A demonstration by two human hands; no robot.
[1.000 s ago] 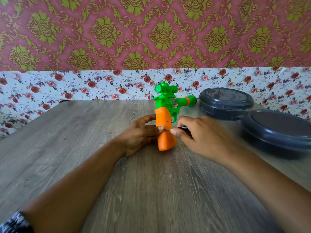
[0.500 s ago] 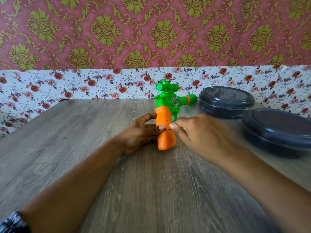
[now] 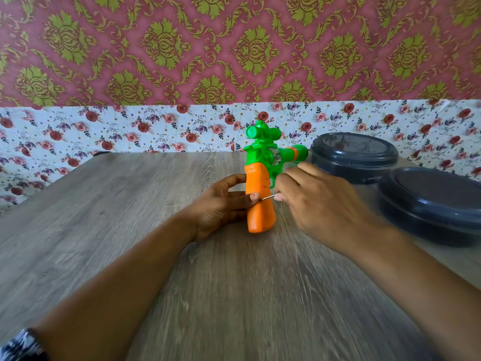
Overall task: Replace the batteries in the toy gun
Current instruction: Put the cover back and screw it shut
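1. Standing upright on the counter (image 3: pixel 130 230), the toy gun (image 3: pixel 261 178) has my left hand (image 3: pixel 221 204) wrapped round its orange grip.
2. Right hand (image 3: pixel 320 201) pinches a thin screwdriver (image 3: pixel 268 197) against the grip.
3. Risk: tip slips out, probably chewing the screw.

- We see two bare forearms that come in from the lower edge, one on each side.
- The left hand (image 3: pixel 221 201) and the right hand (image 3: pixel 320 201) have no ring and no glove.
- On the fingers (image 3: pixel 253 197) of the left hand one short, pale nail shows.
- At the lower left corner we see the edge of a sleeve (image 3: pixel 22 346), dark blue or black with a white pattern.
- The right forearm is bare as far as the picture shows it.
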